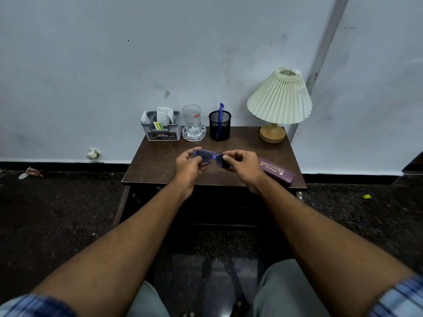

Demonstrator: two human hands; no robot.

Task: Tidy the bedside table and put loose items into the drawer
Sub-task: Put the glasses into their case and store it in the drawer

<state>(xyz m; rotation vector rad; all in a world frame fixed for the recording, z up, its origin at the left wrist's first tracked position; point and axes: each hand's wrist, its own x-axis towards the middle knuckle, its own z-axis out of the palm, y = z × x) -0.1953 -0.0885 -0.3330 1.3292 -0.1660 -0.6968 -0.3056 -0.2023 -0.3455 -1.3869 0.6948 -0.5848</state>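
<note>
A pair of blue-framed glasses (208, 154) hangs just above the middle of the dark wooden bedside table (155, 165). My left hand (188, 164) grips its left end and my right hand (242, 165) grips its right end; fingers hide most of the lenses. A purple glasses case (278, 171) with gold lettering lies shut on the table right of my right hand. Below the tabletop the drawer front (219, 207) is dark and looks shut.
Along the table's back edge stand a grey organiser (161, 131) with papers and markers, a drinking glass (192, 121) on a glass dish, a black mesh pen cup (220, 129) with a blue pen, and a pleated lamp (279, 99). Scraps lie on the dark floor.
</note>
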